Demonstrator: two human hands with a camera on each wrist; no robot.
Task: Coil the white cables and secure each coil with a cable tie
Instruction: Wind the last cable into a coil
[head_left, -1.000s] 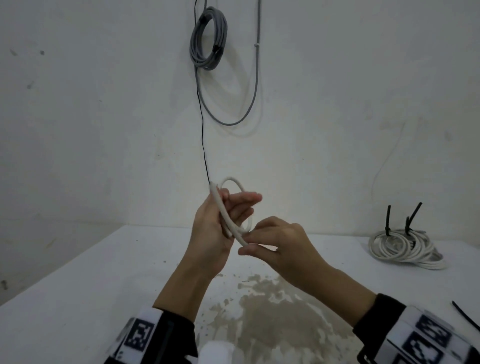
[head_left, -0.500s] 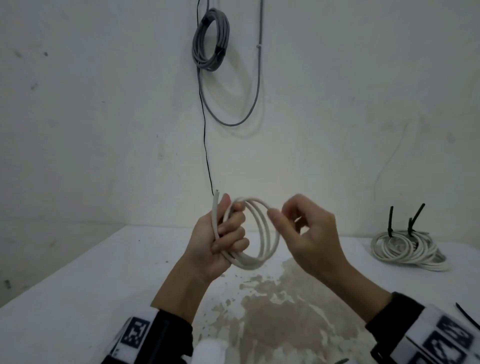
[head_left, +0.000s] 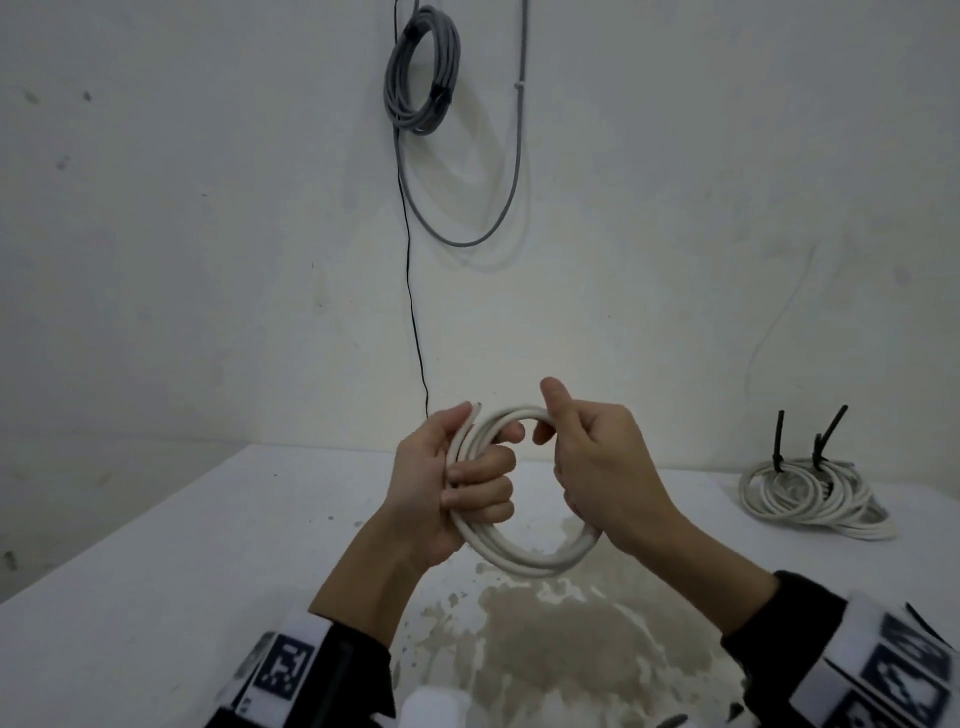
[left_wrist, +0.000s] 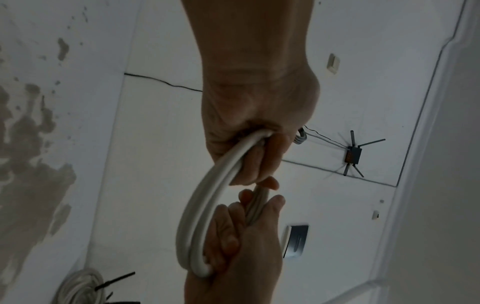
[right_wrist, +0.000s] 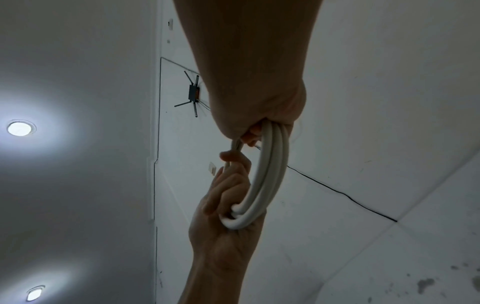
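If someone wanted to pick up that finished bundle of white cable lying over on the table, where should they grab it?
Probably from above, closing fingers round the whole bundle of the tied white coil near its two black cable ties, which stick upward. It lies flat on the table, and the ties hold the loops together there.

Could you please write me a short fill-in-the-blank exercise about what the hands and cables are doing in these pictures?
1. Both hands grip one white cable coil, held ____ the white table.
2. The left hand grips the coil's ____ side.
3. The finished white coils on the table carry ____ cable ties.

Missing words: above; left; black
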